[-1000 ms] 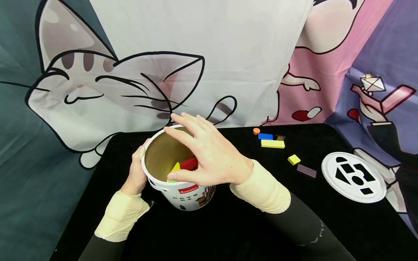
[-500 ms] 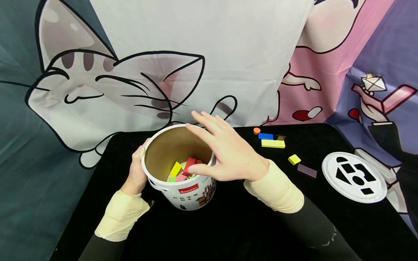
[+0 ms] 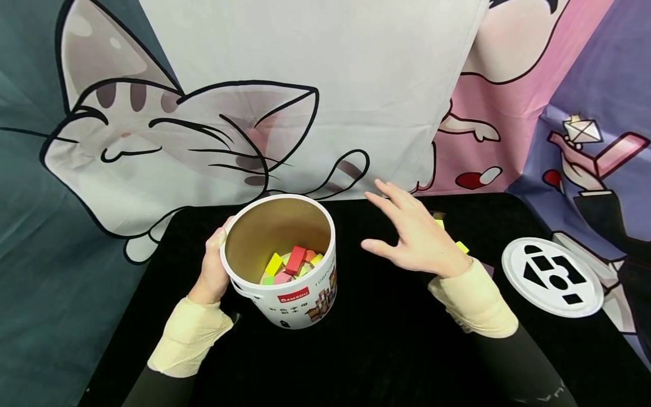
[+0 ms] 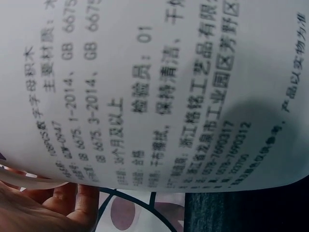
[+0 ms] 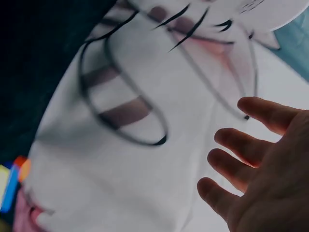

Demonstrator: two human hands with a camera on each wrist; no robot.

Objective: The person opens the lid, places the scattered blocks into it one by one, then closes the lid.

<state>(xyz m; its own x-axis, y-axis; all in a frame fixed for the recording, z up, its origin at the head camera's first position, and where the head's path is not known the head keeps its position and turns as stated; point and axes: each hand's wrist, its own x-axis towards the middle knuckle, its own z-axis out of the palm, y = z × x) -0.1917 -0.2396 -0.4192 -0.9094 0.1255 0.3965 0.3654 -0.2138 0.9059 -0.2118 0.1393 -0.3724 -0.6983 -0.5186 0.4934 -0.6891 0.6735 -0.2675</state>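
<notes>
A white bucket (image 3: pixel 300 302) with printed sides stands tilted on the black cloth in the head view, its mouth facing me. My left hand (image 3: pixel 212 271) grips its left side at the rim. Fingers (image 4: pixel 87 205) show below the printed wall in the left wrist view. Inside the bucket lie a red block (image 3: pixel 295 260), a yellow block (image 3: pixel 273 264), a pink block (image 3: pixel 282 277) and several others. To the right of the bucket, my right hand (image 3: pixel 419 237) hovers with spread fingers and holds nothing.
A white lid (image 3: pixel 546 301) with shaped holes lies at the right. Behind my right hand, a yellow block (image 3: pixel 461 247) and a purple block (image 3: pixel 489 269) are partly hidden. In the right wrist view, a blue block (image 5: pixel 9 191) appears at the left edge. Cartoon cloth hangs behind.
My right hand has moved right, from over the bucket's mouth to beside it, uncovering the blocks inside and covering loose ones on the cloth. The left hand and bucket have stayed put.
</notes>
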